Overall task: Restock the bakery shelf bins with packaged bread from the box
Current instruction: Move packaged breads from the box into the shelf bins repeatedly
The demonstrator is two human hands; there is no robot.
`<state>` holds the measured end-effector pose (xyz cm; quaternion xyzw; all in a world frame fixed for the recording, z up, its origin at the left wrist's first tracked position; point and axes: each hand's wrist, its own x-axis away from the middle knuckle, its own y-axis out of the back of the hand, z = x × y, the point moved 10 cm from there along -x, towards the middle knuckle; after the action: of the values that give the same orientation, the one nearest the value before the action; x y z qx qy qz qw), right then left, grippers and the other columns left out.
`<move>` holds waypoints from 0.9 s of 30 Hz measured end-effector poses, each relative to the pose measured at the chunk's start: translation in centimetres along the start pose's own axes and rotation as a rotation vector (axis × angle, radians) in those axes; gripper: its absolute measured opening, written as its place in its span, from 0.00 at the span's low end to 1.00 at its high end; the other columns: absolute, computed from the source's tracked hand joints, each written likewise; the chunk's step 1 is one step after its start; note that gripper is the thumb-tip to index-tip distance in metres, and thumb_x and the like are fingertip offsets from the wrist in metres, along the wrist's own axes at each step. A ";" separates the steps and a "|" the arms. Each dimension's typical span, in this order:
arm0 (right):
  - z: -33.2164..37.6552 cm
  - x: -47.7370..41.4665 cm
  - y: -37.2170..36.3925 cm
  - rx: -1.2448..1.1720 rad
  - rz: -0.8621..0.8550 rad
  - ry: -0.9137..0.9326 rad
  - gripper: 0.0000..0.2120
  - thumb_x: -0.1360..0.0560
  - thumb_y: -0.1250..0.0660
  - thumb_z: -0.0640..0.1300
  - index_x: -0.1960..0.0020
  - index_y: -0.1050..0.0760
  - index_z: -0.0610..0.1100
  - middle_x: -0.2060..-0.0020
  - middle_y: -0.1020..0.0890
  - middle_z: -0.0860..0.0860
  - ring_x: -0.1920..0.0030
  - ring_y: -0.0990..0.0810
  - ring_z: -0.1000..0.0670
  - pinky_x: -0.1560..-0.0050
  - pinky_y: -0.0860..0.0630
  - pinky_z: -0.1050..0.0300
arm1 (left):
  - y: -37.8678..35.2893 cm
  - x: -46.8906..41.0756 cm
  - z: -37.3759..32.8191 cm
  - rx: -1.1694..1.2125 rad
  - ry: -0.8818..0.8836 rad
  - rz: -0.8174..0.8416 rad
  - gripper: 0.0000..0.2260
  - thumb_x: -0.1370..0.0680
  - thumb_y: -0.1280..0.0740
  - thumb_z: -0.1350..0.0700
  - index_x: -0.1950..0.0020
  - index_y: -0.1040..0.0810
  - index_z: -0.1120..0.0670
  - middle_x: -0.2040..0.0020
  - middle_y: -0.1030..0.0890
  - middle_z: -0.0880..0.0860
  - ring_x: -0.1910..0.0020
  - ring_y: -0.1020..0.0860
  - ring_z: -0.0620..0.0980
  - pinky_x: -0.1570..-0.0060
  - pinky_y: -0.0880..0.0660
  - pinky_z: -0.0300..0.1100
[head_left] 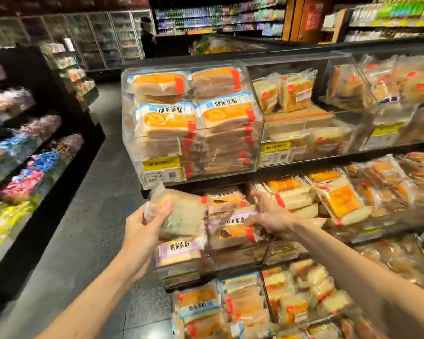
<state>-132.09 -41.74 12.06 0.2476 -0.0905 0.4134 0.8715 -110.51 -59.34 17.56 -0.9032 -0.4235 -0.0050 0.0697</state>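
Note:
My left hand [143, 228] grips a clear-wrapped bread pack [181, 214], held back side up in front of the middle shelf bin [181, 270]. My right hand [272, 216] reaches into that same shelf level, and its fingers hold the edge of a purple-labelled bread pack [233, 228] lying on the stack. Another purple-labelled pack [179, 250] sits below my left hand. The box is not in view.
A clear bin [194, 123] above is filled with orange-labelled bread packs. More bread fills the bins to the right [338, 199] and on the lower shelf [255, 307]. A dark candy shelf [34, 152] lines the aisle's left side. A person [147, 37] stands far back.

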 end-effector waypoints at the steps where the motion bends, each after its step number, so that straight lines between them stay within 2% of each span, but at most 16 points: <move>1: 0.2 -0.5 0.2 0.090 -0.015 0.003 0.45 0.28 0.25 0.36 0.21 0.48 0.47 0.37 0.28 0.47 0.49 0.23 0.53 0.64 0.26 0.68 | 0.4 0.0 0.3 -0.006 0.006 -0.007 0.16 0.25 0.31 0.54 0.42 0.21 0.63 0.48 0.17 0.64 0.51 0.16 0.62 0.66 0.18 0.48; 3: 0.4 -1.6 0.4 0.220 -0.058 0.008 0.45 0.29 0.23 0.37 0.21 0.47 0.44 0.37 0.27 0.47 0.44 0.25 0.52 0.57 0.27 0.69 | 1.0 0.0 0.9 -0.023 0.029 -0.009 0.18 0.26 0.30 0.51 0.42 0.21 0.61 0.48 0.16 0.63 0.50 0.16 0.63 0.60 0.17 0.53; 6: 0.6 -2.9 1.0 0.435 -0.183 0.062 0.41 0.30 0.23 0.39 0.24 0.43 0.43 0.37 0.24 0.46 0.38 0.23 0.45 0.39 0.27 0.55 | 1.7 0.0 2.8 -0.009 0.140 -0.003 0.15 0.23 0.31 0.52 0.40 0.21 0.59 0.47 0.15 0.61 0.49 0.16 0.61 0.48 0.20 0.60; 7: 0.7 -3.0 1.0 0.521 -0.223 0.091 0.40 0.29 0.23 0.41 0.25 0.42 0.44 0.37 0.23 0.44 0.37 0.24 0.43 0.37 0.27 0.51 | 1.9 0.1 3.7 0.008 0.189 -0.004 0.14 0.22 0.32 0.52 0.40 0.21 0.59 0.47 0.15 0.61 0.49 0.16 0.61 0.46 0.20 0.60; 9: 1.1 -3.2 0.2 0.741 -0.289 0.165 0.34 0.27 0.25 0.46 0.27 0.39 0.45 0.36 0.23 0.44 0.35 0.25 0.41 0.36 0.28 0.47 | 2.1 0.3 5.5 0.060 0.278 -0.003 0.14 0.21 0.32 0.53 0.39 0.22 0.59 0.47 0.15 0.62 0.53 0.17 0.63 0.47 0.20 0.57; 12: 1.5 -3.2 -1.7 1.013 -0.335 0.261 0.28 0.24 0.30 0.51 0.28 0.36 0.47 0.32 0.29 0.45 0.32 0.31 0.42 0.33 0.31 0.48 | 2.2 0.5 7.0 0.161 0.370 -0.003 0.13 0.22 0.31 0.56 0.39 0.23 0.58 0.48 0.16 0.63 0.61 0.17 0.61 0.50 0.20 0.54; 14: 1.5 -3.1 -2.0 1.106 -0.361 0.276 0.24 0.22 0.32 0.49 0.29 0.33 0.48 0.33 0.31 0.45 0.33 0.32 0.43 0.34 0.30 0.48 | 2.5 0.3 7.0 0.187 0.389 0.001 0.12 0.22 0.32 0.59 0.39 0.24 0.59 0.46 0.16 0.64 0.59 0.18 0.61 0.51 0.20 0.55; 16: 1.5 -2.9 -1.9 1.119 -0.402 0.289 0.21 0.21 0.33 0.48 0.30 0.32 0.46 0.35 0.30 0.45 0.34 0.32 0.44 0.36 0.30 0.50 | 2.7 0.0 6.6 0.197 0.374 0.007 0.12 0.23 0.31 0.60 0.40 0.24 0.59 0.43 0.17 0.63 0.54 0.18 0.62 0.57 0.17 0.52; 18: 2.3 -1.8 -1.8 0.941 -0.451 0.329 0.18 0.20 0.35 0.53 0.34 0.27 0.45 0.40 0.25 0.47 0.38 0.27 0.46 0.40 0.28 0.53 | 2.5 -0.4 5.8 0.194 0.328 0.042 0.13 0.23 0.32 0.61 0.39 0.23 0.59 0.43 0.17 0.61 0.49 0.17 0.61 0.60 0.18 0.48; 19: 2.4 -1.1 -1.7 0.741 -0.428 0.305 0.18 0.20 0.36 0.56 0.38 0.25 0.44 0.45 0.21 0.48 0.43 0.22 0.48 0.46 0.25 0.54 | 2.2 -0.5 5.4 0.187 0.301 0.076 0.14 0.24 0.32 0.62 0.38 0.23 0.59 0.44 0.16 0.60 0.47 0.17 0.60 0.58 0.19 0.48; 20: 1.6 -0.9 -2.3 0.465 -0.326 0.203 0.22 0.20 0.38 0.61 0.41 0.23 0.43 0.52 0.17 0.49 0.52 0.18 0.49 0.53 0.23 0.55 | 1.5 -0.5 5.0 0.177 0.271 0.124 0.15 0.24 0.31 0.62 0.37 0.24 0.59 0.44 0.16 0.60 0.46 0.17 0.60 0.56 0.19 0.49; 21: 0.3 -0.7 -4.0 0.161 -0.151 0.050 0.28 0.21 0.41 0.65 0.42 0.22 0.40 0.57 0.15 0.47 0.60 0.18 0.49 0.61 0.24 0.56 | 0.8 -0.4 4.6 0.160 0.237 0.175 0.17 0.25 0.31 0.62 0.37 0.24 0.59 0.44 0.16 0.61 0.46 0.18 0.60 0.54 0.19 0.49; 23: -1.4 1.0 -8.9 -0.268 0.259 -0.219 0.39 0.22 0.48 0.71 0.42 0.24 0.35 0.59 0.16 0.40 0.67 0.21 0.47 0.70 0.27 0.59 | -0.9 0.0 3.7 0.088 0.143 0.292 0.19 0.29 0.28 0.63 0.39 0.21 0.59 0.45 0.16 0.60 0.46 0.18 0.59 0.49 0.19 0.47; 24: -1.3 2.1 -10.3 -0.392 0.398 -0.271 0.39 0.22 0.48 0.71 0.43 0.24 0.35 0.58 0.17 0.38 0.67 0.21 0.47 0.72 0.27 0.60 | -1.7 0.2 3.2 -0.004 0.069 0.355 0.18 0.31 0.26 0.65 0.42 0.19 0.57 0.46 0.15 0.57 0.45 0.18 0.56 0.48 0.20 0.44; 25: -1.0 2.9 -10.9 -0.495 0.467 -0.292 0.35 0.21 0.45 0.67 0.43 0.23 0.35 0.59 0.18 0.38 0.66 0.21 0.47 0.73 0.26 0.62 | -2.4 0.4 2.6 -0.141 -0.025 0.409 0.17 0.33 0.24 0.68 0.47 0.16 0.55 0.45 0.15 0.54 0.43 0.18 0.52 0.46 0.22 0.41; 27: -0.8 3.4 -10.1 -0.615 0.429 -0.318 0.21 0.22 0.36 0.55 0.42 0.22 0.37 0.60 0.18 0.39 0.67 0.20 0.48 0.74 0.23 0.64 | -3.2 0.4 2.4 -0.414 -0.171 0.463 0.21 0.35 0.22 0.70 0.51 0.14 0.47 0.39 0.18 0.47 0.37 0.23 0.41 0.40 0.26 0.38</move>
<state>-122.23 -44.40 9.02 0.0117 -0.3931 0.4960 0.7742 -112.82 -56.69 15.59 -0.9677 -0.2011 0.0010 -0.1521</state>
